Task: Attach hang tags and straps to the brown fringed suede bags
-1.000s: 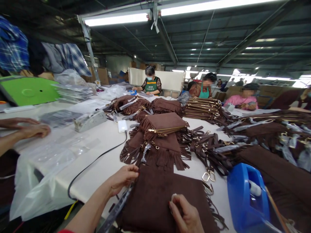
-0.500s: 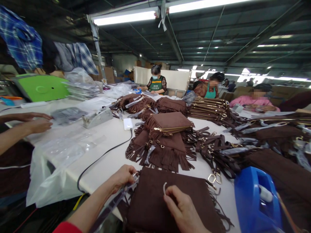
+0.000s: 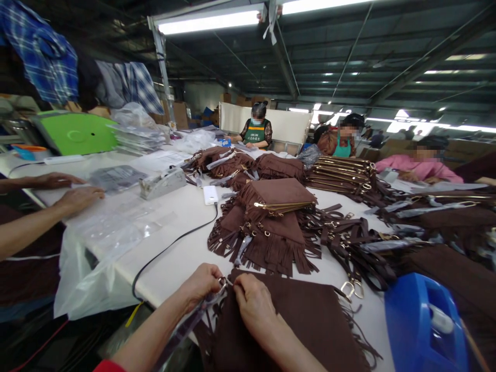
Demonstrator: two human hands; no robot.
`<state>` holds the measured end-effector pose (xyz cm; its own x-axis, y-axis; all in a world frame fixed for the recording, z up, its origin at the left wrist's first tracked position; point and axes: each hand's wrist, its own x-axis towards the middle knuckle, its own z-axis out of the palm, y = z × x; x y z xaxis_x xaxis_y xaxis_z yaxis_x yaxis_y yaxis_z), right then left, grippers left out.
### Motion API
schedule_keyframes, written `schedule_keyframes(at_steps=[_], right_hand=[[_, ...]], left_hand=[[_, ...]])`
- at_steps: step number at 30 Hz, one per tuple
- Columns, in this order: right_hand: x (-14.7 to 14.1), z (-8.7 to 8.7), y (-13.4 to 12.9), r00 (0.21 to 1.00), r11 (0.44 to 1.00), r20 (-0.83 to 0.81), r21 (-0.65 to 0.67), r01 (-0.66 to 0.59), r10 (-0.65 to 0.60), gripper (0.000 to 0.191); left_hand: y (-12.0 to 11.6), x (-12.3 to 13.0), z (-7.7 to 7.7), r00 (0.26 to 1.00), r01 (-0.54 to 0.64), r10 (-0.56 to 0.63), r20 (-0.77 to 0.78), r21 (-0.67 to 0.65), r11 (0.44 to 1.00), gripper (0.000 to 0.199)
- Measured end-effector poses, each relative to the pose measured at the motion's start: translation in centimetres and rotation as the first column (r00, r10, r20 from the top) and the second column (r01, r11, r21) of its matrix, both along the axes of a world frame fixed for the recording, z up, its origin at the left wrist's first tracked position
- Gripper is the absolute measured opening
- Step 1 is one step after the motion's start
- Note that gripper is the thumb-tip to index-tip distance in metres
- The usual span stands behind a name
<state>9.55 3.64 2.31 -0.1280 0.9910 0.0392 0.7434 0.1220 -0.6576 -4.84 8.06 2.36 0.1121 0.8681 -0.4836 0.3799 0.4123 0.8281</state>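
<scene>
A dark brown fringed bag (image 3: 294, 320) lies flat before me at the table's front edge. At its upper left corner, my left hand (image 3: 203, 287) pinches a metal clasp (image 3: 222, 282), from which a plastic-wrapped strap (image 3: 184, 323) hangs down toward my forearm. My right hand (image 3: 253, 305) is over the bag's upper left part, fingers closed on a thin pale strip (image 3: 229, 280) close to the clasp. Only a short end of the strip shows; whether it passes through the clasp I cannot tell. Behind the bag rests a pile of similar fringed bags (image 3: 277, 225).
A blue plastic holder (image 3: 424, 320) stands at right, beside loose brown straps (image 3: 356, 248). A white device (image 3: 211, 195) with a black cable (image 3: 174, 240) lies left of the pile. Clear plastic bags (image 3: 116, 227) and a co-worker's hands (image 3: 79, 199) are at left. Other people sit across the table.
My right hand has moved left and away from me, bringing the pale strip from over the bag's middle to the clasp. My left hand keeps its grip. The co-worker's hands have shifted right.
</scene>
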Motion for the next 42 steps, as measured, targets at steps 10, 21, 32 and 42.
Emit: schedule_keyframes(at_steps=[10, 21, 32, 42], right_hand=[[-0.2, -0.1, 0.1, 0.994, 0.996, 0.077, -0.036, 0.08, -0.077, 0.016], [0.0, -0.7, 0.1, 0.998, 0.997, -0.046, -0.054, 0.048, -0.051, 0.015], [1.0, 0.9, -1.7, 0.939, 0.981, -0.336, 0.139, 0.133, -0.079, 0.015], [2.8, 2.3, -3.3, 0.878, 0.985, -0.467, 0.077, 0.157, -0.104, 0.018]], left_hand=[[-0.7, -1.0, -0.5, 0.998, -0.055, 0.055, -0.016, 0.036, 0.998, 0.013], [-0.6, 0.4, -0.5, 0.996, -0.001, -0.001, 0.089, 0.023, 1.0, 0.004], [-1.8, 0.6, 3.1, 0.96, 0.011, -0.023, 0.279, 0.045, 0.999, 0.019], [-3.1, 1.0, 5.5, 0.945, 0.062, -0.086, 0.314, 0.087, 0.994, 0.024]])
